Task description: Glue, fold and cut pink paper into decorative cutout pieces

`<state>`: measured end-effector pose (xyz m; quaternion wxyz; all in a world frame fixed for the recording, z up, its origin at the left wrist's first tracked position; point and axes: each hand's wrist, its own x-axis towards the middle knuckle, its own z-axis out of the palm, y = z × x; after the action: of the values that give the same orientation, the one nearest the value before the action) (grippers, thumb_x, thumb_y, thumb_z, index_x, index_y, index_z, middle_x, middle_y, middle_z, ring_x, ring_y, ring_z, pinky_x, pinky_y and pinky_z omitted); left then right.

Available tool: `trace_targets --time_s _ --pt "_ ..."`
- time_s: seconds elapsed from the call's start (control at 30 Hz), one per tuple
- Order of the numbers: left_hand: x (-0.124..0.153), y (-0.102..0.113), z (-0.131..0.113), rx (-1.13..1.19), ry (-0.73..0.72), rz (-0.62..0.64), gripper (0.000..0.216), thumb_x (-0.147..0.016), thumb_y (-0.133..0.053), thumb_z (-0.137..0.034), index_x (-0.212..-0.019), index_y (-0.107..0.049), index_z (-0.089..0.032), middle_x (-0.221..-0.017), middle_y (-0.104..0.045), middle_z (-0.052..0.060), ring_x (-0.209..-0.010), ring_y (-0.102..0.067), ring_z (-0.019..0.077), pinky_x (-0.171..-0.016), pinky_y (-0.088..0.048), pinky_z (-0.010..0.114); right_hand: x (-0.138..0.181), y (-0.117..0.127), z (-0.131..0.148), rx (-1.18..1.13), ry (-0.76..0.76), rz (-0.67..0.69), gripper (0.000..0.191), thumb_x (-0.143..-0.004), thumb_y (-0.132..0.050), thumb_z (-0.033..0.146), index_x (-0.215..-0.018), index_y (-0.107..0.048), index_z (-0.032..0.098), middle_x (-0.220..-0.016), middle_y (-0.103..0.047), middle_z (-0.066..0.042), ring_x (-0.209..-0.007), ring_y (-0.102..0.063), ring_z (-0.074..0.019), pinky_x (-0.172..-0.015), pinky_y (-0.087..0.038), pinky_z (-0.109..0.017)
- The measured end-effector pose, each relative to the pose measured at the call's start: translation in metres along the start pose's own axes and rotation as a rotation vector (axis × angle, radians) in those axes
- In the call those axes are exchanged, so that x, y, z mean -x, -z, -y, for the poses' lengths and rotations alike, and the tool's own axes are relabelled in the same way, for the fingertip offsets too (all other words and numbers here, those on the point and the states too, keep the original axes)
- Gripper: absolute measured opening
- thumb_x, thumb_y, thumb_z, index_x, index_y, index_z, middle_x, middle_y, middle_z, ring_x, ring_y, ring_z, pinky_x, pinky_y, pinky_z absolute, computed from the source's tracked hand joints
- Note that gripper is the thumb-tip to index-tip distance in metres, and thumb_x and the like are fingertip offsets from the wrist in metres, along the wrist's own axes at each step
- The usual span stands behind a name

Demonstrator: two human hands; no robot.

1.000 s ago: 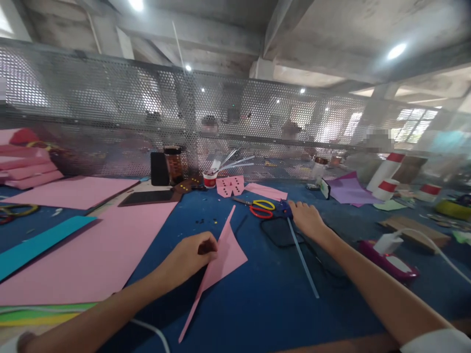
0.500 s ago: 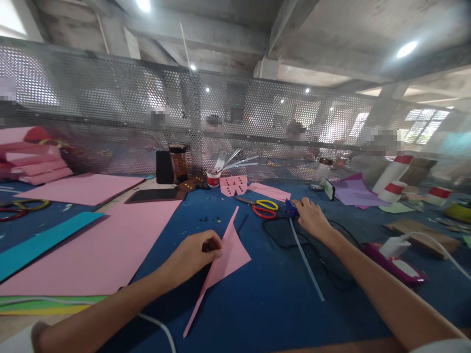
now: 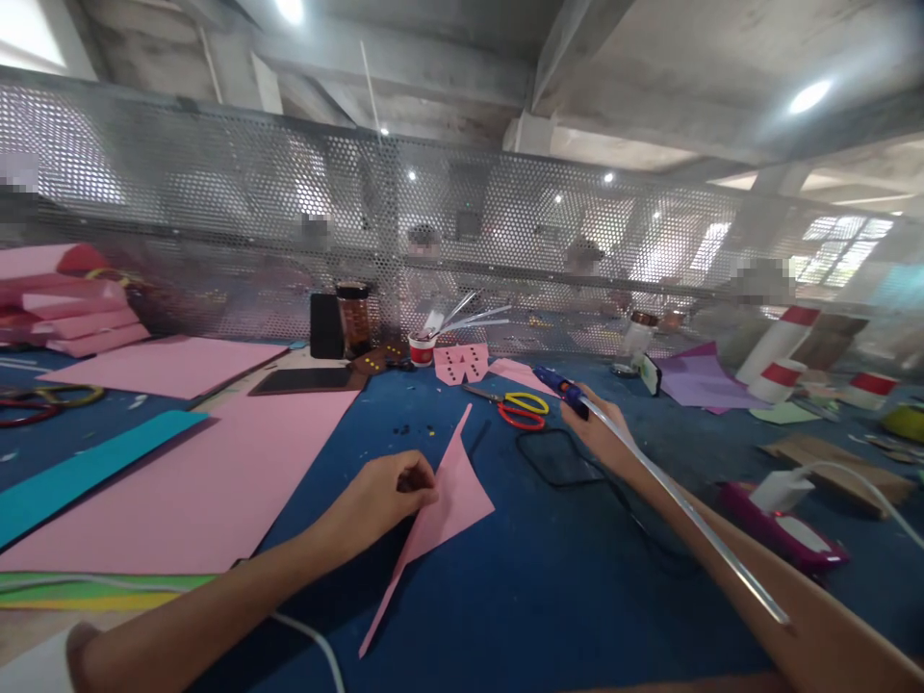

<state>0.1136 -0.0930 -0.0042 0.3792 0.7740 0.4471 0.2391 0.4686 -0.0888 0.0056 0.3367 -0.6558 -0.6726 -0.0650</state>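
Note:
My left hand [image 3: 382, 496] is closed in a pinch on a pointed pink paper piece [image 3: 442, 500], which stands tilted above the blue table [image 3: 549, 587]. My right hand [image 3: 596, 433] is wrapped round a blue glue gun [image 3: 561, 387], lifted off the table, nozzle pointing away to the left. A long clear glue stick [image 3: 685, 505] runs back from the gun along my forearm. A black silicone mat [image 3: 554, 458] lies just below the gun. Red and yellow scissors [image 3: 518, 408] lie to its left.
Large pink sheets [image 3: 194, 481] and a teal strip [image 3: 79, 472] cover the table's left. A red cup of sticks [image 3: 421, 348], a dark jar [image 3: 355, 320] and a black box stand by the perforated metal screen [image 3: 462, 241]. A purple power strip [image 3: 786, 525] with charger lies right.
My right hand has closed on the glue gun and lifted it off the table, swinging the glue stick up along my forearm. My left hand keeps holding the pink paper.

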Motion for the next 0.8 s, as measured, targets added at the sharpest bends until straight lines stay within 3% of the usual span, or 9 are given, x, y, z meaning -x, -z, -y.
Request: trace_targets --time_s 0.13,0.33,0.5,0.8 --pt "0.002 -0.001 0.000 -0.093 -0.007 -0.014 0.017 -0.080 -0.063 -0.039 -0.081 -0.064 -0.021 -0.075 -0.067 -0.001 -0.071 -0.061 0.0188 -0.063 -0.041 0.027 0.008 -0.004 0.026 -0.212 -0.049 0.093 0.032 -0.091 -0.054 0.044 -0.103 -0.068 0.018 -0.070 -0.066 -0.001 -0.062 -0.060 -0.0174 -0.061 -0.046 -0.026" --pt "0.005 -0.001 -0.002 -0.258 -0.054 -0.014 0.012 -0.085 -0.057 -0.030 -0.083 -0.064 -0.022 -0.080 -0.068 0.000 -0.071 -0.059 0.0179 -0.064 -0.038 0.028 0.023 -0.013 0.044 -0.427 -0.108 0.330 0.041 -0.088 -0.060 0.052 -0.110 -0.070 0.018 -0.075 -0.067 -0.001 -0.059 -0.059 -0.0157 -0.058 -0.049 -0.027" --pt "0.010 0.002 -0.005 -0.361 -0.075 -0.014 0.020 -0.087 -0.057 -0.041 -0.082 -0.061 -0.022 -0.082 -0.066 0.001 -0.073 -0.058 0.0192 -0.064 -0.036 0.029 0.035 -0.013 0.060 -0.536 -0.094 0.499 0.041 -0.088 -0.062 0.051 -0.111 -0.069 0.018 -0.082 -0.067 -0.002 -0.058 -0.055 -0.0122 -0.055 -0.045 -0.024" --pt "0.020 0.009 -0.008 -0.568 -0.065 0.084 0.013 -0.081 -0.057 -0.032 -0.072 -0.056 -0.022 -0.078 -0.064 0.002 -0.075 -0.056 0.0216 -0.063 -0.033 0.031 0.047 -0.012 0.069 -0.565 0.073 0.583 0.033 -0.090 -0.062 0.050 -0.095 -0.069 0.019 -0.079 -0.061 0.001 -0.068 -0.051 -0.0137 -0.060 -0.041 -0.024"
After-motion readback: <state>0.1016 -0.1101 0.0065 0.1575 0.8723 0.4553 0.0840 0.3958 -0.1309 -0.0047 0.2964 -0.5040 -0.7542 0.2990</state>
